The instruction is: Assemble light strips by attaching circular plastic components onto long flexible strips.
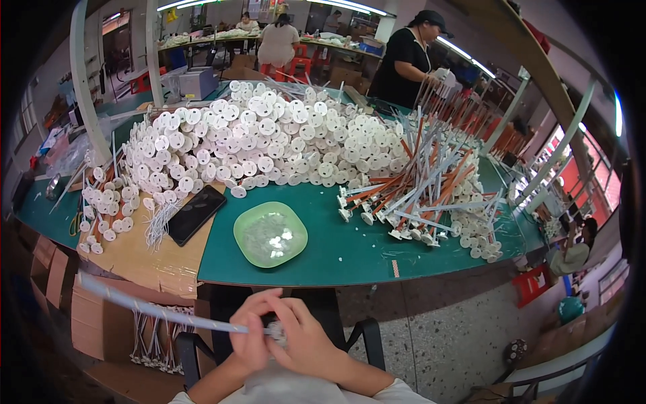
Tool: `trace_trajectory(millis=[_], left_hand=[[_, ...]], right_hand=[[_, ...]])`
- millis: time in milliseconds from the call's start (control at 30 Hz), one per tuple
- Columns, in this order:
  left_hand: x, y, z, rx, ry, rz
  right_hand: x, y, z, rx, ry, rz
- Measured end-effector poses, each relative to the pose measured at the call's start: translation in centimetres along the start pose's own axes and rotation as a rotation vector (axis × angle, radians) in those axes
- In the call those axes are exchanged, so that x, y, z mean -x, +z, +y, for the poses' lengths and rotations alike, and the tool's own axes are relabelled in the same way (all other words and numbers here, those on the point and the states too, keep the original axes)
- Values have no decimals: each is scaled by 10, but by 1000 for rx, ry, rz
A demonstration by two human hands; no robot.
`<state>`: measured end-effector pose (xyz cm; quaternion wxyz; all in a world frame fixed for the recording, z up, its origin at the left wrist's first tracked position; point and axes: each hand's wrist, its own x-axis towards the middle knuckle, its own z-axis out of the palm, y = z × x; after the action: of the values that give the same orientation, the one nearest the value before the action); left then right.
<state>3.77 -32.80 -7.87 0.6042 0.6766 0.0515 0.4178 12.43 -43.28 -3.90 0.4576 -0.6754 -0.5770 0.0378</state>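
Observation:
Close to my body, both hands are together over my lap, in front of the table edge. A long pale grey sleeved lead (161,312) with light flecks runs out to the left from between them. My left hand (250,340) is closed around the lead near its inner end. Against it, my right hand (304,340) curls its fingers over a whitish-grey end piece (276,330), mostly hidden by fingers. On the green table beyond stands a light green bowl (269,263) with small clear pieces in it.
A large heap of white round discs (262,128) covers the table's back. At right lies a bundle of grey and orange sleeved leads (417,202). A black phone (196,214) rests on cardboard beside white strings (159,225). A person (407,60) stands behind the table.

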Motion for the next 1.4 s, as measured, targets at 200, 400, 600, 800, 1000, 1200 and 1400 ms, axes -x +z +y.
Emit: trace_trajectory(millis=[200, 400, 600, 800, 1000, 1200, 1400], left_hand=[[-21, -17, 17, 693, -428, 70], [-20, -3, 17, 560, -400, -223], [18, -25, -1, 165, -216, -271], [13, -25, 5, 142, -292, -192], [-6, -15, 10, 774, -553, -263], [1, -23, 6, 854, -504, -281], [-2, -33, 1, 862, -523, -287]], right_hand=[[0, 5, 10, -169, -390, 152], [4, 1, 15, -301, -436, 277], [4, -3, 12, -208, -358, 438], [7, 7, 25, -151, -315, 443], [-4, -9, 31, 68, -330, 485], [-3, -1, 35, 56, -393, 433], [-4, 4, 28, 216, -387, 417]])
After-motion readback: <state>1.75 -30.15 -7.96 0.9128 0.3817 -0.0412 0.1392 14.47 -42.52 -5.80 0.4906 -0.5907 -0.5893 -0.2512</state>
